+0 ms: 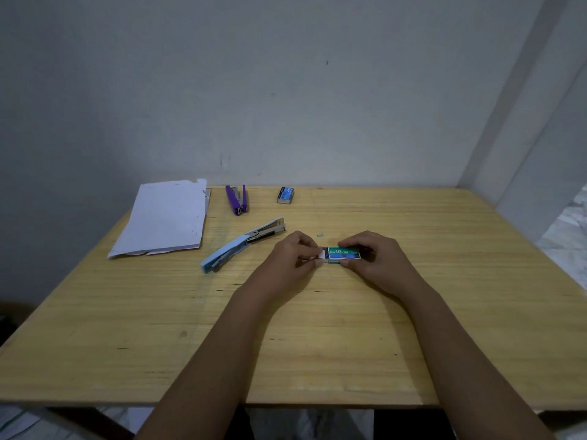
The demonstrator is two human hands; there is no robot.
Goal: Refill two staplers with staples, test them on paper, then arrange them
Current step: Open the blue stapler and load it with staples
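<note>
A green and blue staple box [343,254] marked No 10 lies at the middle of the wooden table [317,344]. My right hand [373,260] grips its right end. My left hand [293,258] pinches the white flap or inner tray [323,254] at the box's left end. A light blue stapler [236,249] lies swung open just left of my hands, its metal magazine pointing back right. A purple stapler [237,199] lies open near the back edge. A stack of white paper [166,215] rests at the back left.
A second, dark blue staple box [285,195] sits at the back edge, right of the purple stapler. A small loose bit, perhaps staples [320,235], lies just behind my hands. A grey wall stands behind the table.
</note>
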